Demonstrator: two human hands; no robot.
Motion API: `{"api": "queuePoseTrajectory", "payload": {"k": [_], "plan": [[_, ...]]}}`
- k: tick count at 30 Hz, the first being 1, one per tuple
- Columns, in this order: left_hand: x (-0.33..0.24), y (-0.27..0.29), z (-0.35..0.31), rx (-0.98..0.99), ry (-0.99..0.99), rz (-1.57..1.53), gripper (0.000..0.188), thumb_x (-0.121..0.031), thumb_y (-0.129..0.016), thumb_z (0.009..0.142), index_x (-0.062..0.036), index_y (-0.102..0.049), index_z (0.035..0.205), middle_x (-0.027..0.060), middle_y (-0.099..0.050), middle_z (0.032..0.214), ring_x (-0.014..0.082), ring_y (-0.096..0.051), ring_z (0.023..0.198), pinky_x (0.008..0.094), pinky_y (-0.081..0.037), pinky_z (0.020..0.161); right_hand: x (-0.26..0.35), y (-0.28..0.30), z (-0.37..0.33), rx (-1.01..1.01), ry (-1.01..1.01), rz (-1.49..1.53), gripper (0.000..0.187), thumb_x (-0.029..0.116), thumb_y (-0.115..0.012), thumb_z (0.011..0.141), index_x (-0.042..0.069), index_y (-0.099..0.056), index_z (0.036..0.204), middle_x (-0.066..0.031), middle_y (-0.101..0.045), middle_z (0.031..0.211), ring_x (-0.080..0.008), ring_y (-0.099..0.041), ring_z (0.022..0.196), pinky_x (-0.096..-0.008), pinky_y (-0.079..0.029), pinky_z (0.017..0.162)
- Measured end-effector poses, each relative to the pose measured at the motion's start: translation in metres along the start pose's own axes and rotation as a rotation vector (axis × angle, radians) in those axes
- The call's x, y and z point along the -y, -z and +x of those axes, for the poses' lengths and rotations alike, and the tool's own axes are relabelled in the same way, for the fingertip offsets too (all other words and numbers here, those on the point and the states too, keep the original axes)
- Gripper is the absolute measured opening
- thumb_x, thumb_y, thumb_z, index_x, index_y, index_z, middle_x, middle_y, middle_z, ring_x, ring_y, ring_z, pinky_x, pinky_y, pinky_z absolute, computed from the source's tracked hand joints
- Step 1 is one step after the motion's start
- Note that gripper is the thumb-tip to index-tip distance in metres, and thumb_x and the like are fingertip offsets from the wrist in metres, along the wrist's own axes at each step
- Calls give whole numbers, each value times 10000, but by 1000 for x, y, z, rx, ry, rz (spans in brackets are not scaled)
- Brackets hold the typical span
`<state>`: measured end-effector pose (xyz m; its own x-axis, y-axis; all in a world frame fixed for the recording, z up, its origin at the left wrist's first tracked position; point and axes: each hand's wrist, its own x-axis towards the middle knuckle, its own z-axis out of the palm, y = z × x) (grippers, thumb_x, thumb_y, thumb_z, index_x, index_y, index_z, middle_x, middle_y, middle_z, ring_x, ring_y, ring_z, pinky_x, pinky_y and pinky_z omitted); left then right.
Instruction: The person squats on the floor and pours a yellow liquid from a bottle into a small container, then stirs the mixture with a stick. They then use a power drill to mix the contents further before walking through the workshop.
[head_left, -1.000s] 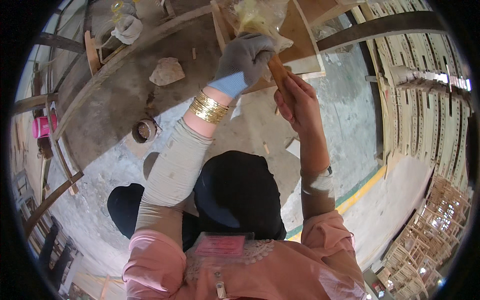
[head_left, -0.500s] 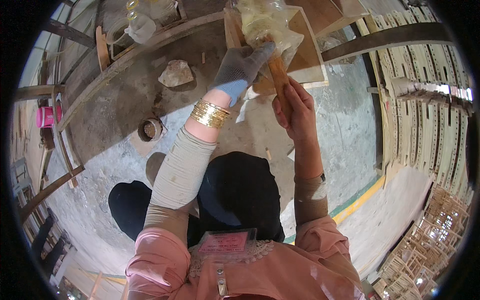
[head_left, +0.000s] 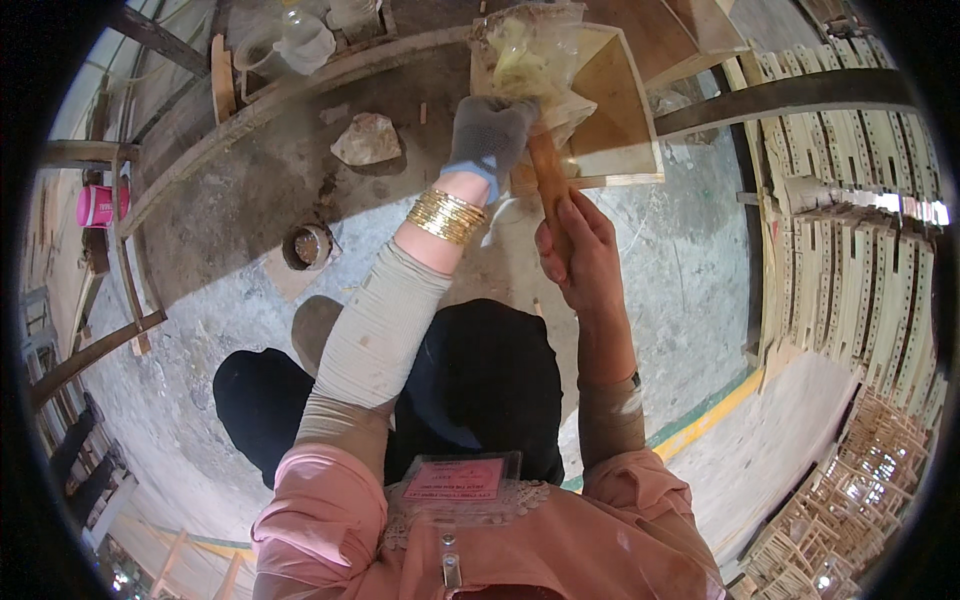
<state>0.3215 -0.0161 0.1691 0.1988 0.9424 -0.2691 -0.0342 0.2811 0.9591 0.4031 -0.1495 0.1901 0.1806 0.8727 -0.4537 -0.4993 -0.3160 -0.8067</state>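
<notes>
At the top centre, a clear plastic bag [head_left: 527, 62] with something pale yellow inside covers the far end of a long brown wooden piece [head_left: 549, 172]. My left hand [head_left: 490, 136], in a grey knit glove, is closed at the bag's lower end, where the bag meets the wood. Its fingertips are partly hidden. Bare fingers of my right hand [head_left: 588, 250] wrap round the near end of the wooden piece. Beneath and beside the bag stands an open wooden box [head_left: 655, 155].
A pale stone [head_left: 366, 140] and a small round pot [head_left: 305, 246] are on the concrete floor to the left. A curved wooden bar [head_left: 350, 62] runs above them. Stacked pale slats [head_left: 850, 270] line the right side. A pink bucket [head_left: 97, 206] hangs at far left.
My left hand has turned and its fingers are now curled in rather than stretched along the wood. The wooden piece and my right hand sit slightly lower in the view.
</notes>
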Motion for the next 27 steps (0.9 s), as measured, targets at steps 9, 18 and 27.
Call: {"api": "queuePoseTrajectory", "payload": {"k": [9, 18, 27], "plan": [[3, -6, 11, 62, -10, 73, 253, -228, -604, 785, 23, -628, 799, 39, -592, 685, 101, -520, 576, 250, -429, 542, 5, 6, -19, -127, 73, -137, 313, 197, -420, 900, -6, -464, 1133, -64, -498, 557, -70, -356, 349, -187, -248, 315], [-10, -6, 58, 296, -201, 308, 346, -305, -581, 773, 38, -616, 805, 76, -630, 725, 144, -582, 611, 282, -451, 584, 36, 60, -68, -354, 107, -264, 234, 211, -427, 890, 12, -484, 998, -91, -527, 545, -86, -364, 307, -186, -250, 289], [-21, -18, 65, 339, 162, 316, 319, -307, -531, 807, 2, -606, 830, 82, -617, 704, 145, -596, 593, 256, -475, 507, 58, 63, -65, -445, 243, -461, 190, 104, -519, 838, -5, -524, 993, -77, -593, 790, -140, -565, 503, -209, -392, 388]]}}
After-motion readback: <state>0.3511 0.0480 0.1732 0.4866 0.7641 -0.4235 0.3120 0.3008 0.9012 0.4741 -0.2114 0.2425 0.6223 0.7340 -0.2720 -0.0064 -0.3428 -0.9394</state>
